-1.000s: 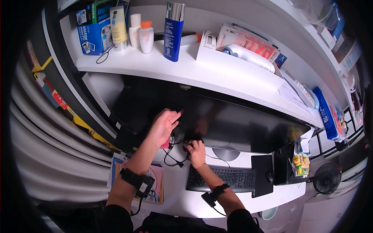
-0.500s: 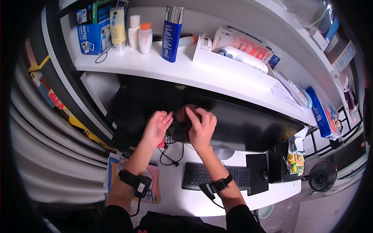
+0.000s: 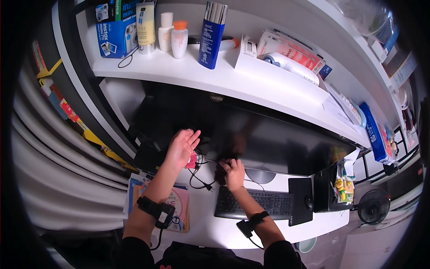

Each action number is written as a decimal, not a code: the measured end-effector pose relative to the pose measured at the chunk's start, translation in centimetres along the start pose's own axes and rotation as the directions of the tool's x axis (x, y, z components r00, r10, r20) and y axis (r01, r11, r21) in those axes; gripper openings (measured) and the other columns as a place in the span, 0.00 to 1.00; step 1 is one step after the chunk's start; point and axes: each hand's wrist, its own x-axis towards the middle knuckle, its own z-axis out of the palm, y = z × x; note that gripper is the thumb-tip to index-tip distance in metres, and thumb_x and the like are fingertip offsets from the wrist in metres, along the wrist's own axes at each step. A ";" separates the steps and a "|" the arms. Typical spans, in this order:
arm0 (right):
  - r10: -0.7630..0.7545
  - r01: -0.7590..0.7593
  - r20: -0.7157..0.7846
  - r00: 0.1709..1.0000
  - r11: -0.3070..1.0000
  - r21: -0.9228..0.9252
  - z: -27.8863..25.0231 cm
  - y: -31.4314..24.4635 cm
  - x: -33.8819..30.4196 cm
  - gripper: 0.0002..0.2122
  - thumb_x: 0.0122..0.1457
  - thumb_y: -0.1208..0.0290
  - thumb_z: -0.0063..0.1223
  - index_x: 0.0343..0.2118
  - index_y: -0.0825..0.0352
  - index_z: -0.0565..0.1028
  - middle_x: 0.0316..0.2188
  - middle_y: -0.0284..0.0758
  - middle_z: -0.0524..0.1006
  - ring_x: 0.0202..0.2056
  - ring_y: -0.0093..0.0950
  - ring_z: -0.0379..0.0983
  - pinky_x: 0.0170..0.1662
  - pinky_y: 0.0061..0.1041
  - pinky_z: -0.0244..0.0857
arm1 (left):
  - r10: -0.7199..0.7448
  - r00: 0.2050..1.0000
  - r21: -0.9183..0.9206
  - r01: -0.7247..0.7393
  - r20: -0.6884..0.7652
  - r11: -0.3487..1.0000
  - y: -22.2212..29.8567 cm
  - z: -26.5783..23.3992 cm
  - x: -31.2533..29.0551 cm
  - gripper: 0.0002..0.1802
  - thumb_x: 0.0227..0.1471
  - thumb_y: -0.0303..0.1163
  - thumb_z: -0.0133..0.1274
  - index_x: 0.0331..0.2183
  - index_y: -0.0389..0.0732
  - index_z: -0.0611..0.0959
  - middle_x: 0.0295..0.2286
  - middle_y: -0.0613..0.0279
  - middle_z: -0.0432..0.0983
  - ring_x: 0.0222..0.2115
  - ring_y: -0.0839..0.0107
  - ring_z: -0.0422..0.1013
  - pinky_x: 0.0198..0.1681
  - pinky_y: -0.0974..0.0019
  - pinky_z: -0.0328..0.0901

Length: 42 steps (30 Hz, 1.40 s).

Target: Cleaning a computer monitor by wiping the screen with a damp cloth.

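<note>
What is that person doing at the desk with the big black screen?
A person sits at a white desk. Their left hand is raised open in front of the dark monitor, holding nothing. Their right hand rests low by the monitor's foot, above the black keyboard, on something dark that is hard to make out.

Single head fisheye, looking down over desk (image 3: 210,224), near monitor (image 3: 268,139).

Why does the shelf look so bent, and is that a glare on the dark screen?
Head view: the fisheye lens bows the white shelf and darkens the corners; the monitor is off, dimly mirroring the right hand; the left hand looks sharp.
</note>
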 end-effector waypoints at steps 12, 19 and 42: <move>-0.114 0.117 -0.673 0.731 0.992 -0.041 -13.2 -5.2 11.8 0.23 0.35 0.85 0.45 0.38 0.57 0.76 0.34 0.35 0.69 0.35 0.34 0.64 0.39 0.29 0.59 | 0.016 1.000 0.105 -0.016 0.001 0.994 -1.4 2.4 0.0 0.08 0.48 0.34 0.48 0.33 0.44 0.72 0.39 0.65 0.70 0.47 0.67 0.62 0.52 0.59 0.51; -0.254 0.216 -0.432 0.865 0.967 -0.134 -5.4 -4.4 10.3 0.21 0.41 0.75 0.46 0.42 0.54 0.73 0.37 0.31 0.68 0.36 0.31 0.63 0.40 0.29 0.55 | 0.025 0.999 0.418 -0.033 0.024 0.908 -2.6 2.2 0.2 0.22 0.55 0.44 0.38 0.49 0.45 0.67 0.49 0.63 0.63 0.52 0.65 0.55 0.55 0.59 0.41; 0.044 0.038 -0.225 0.973 0.936 0.349 -11.2 -5.6 3.1 0.16 0.41 0.87 0.49 0.36 0.65 0.74 0.36 0.37 0.69 0.38 0.37 0.65 0.38 0.30 0.62 | 0.213 0.966 0.666 -0.253 0.144 0.702 -6.5 -2.9 -4.7 0.22 0.54 0.34 0.43 0.52 0.50 0.64 0.51 0.60 0.58 0.50 0.71 0.58 0.51 0.64 0.53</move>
